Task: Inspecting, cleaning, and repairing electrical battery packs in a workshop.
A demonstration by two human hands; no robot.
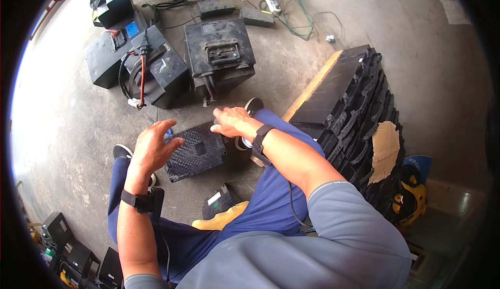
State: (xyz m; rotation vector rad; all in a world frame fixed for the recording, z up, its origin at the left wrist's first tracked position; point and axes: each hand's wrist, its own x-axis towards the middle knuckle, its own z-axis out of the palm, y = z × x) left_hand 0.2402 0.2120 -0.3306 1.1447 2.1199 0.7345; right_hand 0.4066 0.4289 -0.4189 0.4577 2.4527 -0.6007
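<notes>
A black rectangular panel point(195, 151) with a raised crisscross pattern lies on the floor between my feet. My left hand point(153, 147) hovers over its left end, fingers curved and thumb stretched out, with a gap between them. Something small and blue point(168, 133) shows beside those fingers; what it is I cannot make out. At the panel's far right corner is my right hand point(233, 122), thumb and fingers bent toward each other. A dark bit shows between its fingertips, too small to name. Closer to me lies a smaller black piece point(219, 201) with a white label.
Black battery cases point(221, 54) with handles and cables stand ahead. Two slim black boxes point(216, 8) and a white power strip point(271, 1) lie beyond. A tall stack of black panels point(354, 101) rises at my right. More black boxes point(57, 229) sit at lower left.
</notes>
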